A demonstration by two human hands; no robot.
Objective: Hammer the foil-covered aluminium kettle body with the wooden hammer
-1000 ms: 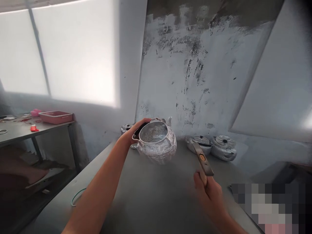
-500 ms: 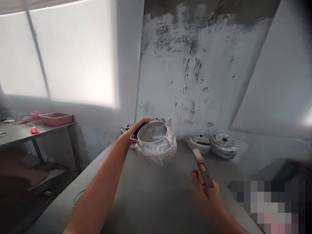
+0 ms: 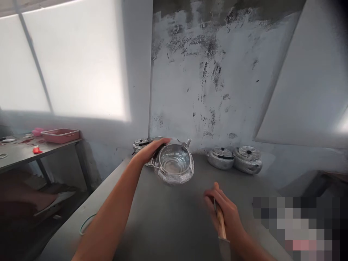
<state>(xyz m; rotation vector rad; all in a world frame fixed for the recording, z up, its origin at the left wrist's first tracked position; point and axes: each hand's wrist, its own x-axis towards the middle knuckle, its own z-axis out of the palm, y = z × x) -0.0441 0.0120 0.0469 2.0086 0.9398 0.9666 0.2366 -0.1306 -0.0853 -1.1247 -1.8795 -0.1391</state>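
My left hand is closed around the dark handle of a lidless silver metal kettle. The kettle tips toward me, so its ringed inside shows, and its spout points to the far right. My right hand grips the wooden handle of a hammer, to the right of the kettle and apart from it. The hammer's metal head hangs low, near the bottom edge of the view.
Two lidded kettles stand at the table's back right, and another lidded pot is behind my left hand. A thin green loop lies by my left forearm. On a side table rests a red basin.
The kettle has turned so that more of its inside faces me. My right hand has swung the hammer over, its head moving from above the hand to below it.
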